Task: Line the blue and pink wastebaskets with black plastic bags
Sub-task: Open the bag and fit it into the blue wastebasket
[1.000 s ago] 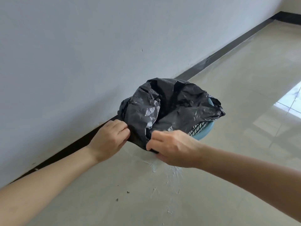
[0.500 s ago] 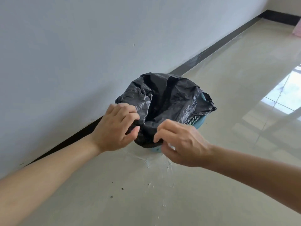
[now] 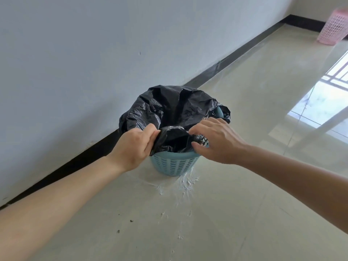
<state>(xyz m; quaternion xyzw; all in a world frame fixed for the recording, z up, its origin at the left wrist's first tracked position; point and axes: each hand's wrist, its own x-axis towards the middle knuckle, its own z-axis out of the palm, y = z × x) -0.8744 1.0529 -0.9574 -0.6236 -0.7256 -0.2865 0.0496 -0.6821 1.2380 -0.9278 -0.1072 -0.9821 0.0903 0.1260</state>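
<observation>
The left hand (image 3: 134, 147) has its fingers (image 3: 150, 137) pinched tight on the black bag's (image 3: 178, 108) near edge, the blue wastebasket (image 3: 175, 164) sits just under them on the floor (image 3: 226, 213), and the right hand (image 3: 218, 140) pinches the same edge, with the pink wastebasket (image 3: 334, 28) far past its fingers.

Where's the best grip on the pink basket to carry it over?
Probably the top rim of the pink basket, from above. It stands upright on the floor by the far wall with its mouth open and apparently no bag in it, so fingers can hook over the edge; its tapered lattice sides suit a side grip less.
</observation>
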